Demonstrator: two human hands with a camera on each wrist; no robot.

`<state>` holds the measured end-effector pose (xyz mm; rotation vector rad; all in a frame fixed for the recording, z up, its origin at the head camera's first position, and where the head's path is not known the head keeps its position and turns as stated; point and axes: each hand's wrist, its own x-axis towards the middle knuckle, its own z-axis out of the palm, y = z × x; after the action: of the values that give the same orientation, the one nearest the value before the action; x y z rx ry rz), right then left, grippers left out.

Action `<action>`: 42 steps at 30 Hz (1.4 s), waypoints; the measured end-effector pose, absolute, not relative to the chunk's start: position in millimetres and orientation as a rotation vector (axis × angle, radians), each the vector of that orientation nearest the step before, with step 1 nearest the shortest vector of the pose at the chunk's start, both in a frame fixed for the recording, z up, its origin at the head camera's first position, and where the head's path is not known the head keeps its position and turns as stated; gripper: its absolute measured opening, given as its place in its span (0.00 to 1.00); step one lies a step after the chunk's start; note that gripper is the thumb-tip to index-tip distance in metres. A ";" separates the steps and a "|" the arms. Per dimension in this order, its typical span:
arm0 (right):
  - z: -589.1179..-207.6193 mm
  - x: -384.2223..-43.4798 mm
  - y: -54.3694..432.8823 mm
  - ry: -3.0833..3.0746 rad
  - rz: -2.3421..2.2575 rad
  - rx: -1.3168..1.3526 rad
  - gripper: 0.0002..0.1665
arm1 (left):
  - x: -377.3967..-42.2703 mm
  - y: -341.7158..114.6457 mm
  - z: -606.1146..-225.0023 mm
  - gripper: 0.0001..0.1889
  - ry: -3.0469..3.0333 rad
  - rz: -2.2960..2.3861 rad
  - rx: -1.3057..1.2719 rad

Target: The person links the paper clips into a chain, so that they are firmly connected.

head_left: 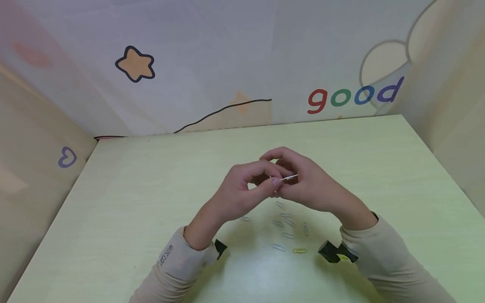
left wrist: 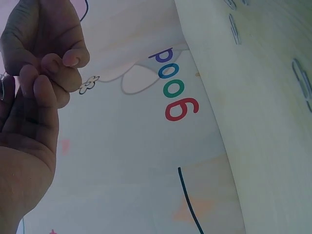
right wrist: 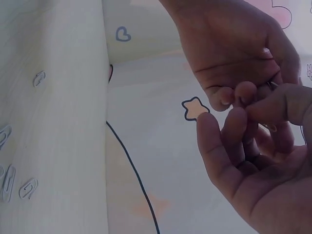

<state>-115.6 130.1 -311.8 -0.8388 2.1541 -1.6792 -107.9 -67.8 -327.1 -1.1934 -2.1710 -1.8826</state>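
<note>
My left hand (head_left: 242, 191) and right hand (head_left: 312, 185) meet fingertip to fingertip above the table. Between them shows a thin silvery paper clip (head_left: 289, 177), pinched by the left thumb and fingers, its other end at the right hand's curled fingers. In the right wrist view the fingers of the left hand (right wrist: 234, 53) and right hand (right wrist: 273, 195) overlap and hide most of what they hold. A small yellowish loop (right wrist: 269, 127) peeks out there among the fingers. Below the hands lie several silvery paper clips (head_left: 289, 235) and a yellow paper clip (head_left: 299, 251).
The pale green table (head_left: 125, 202) reaches back to a printed cloth backdrop (head_left: 212, 63) with a star and the word "good". One more silvery paper clip (head_left: 246, 219) lies left of the others. Black wrist cameras (head_left: 329, 251) sit at both cuffs.
</note>
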 end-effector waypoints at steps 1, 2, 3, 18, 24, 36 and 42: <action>-311.4 -115.8 130.6 2.126 -1.682 -0.838 0.28 | -107.9 -67.6 -326.9 0.05 -2.167 -1.883 -1.213; -311.2 -116.2 131.3 2.104 -1.685 -0.833 0.27 | -107.9 -67.5 -326.9 0.05 -2.164 -1.880 -1.224; -310.8 -116.5 132.0 2.090 -1.685 -0.828 0.27 | -108.0 -67.4 -326.7 0.05 -2.158 -1.877 -1.232; -303.5 -118.2 141.9 2.148 -1.819 -0.705 0.27 | -110.8 -68.7 -328.3 0.05 -2.159 -1.792 -1.103; -302.5 -115.3 138.5 2.184 -1.898 -0.679 0.25 | -112.0 -67.8 -329.5 0.05 -2.191 -1.752 -1.050; -304.7 -114.3 137.1 2.268 -1.860 -0.653 0.07 | -111.6 -69.8 -325.8 0.05 -2.190 -1.725 -0.900; -300.3 -112.9 138.5 2.351 -1.842 -0.623 0.08 | -111.9 -72.3 -325.1 0.04 -2.195 -1.719 -0.867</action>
<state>-112.9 138.5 -300.3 -0.6228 2.3513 -1.8419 -111.9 -72.3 -325.1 -0.8668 -2.1954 -1.7188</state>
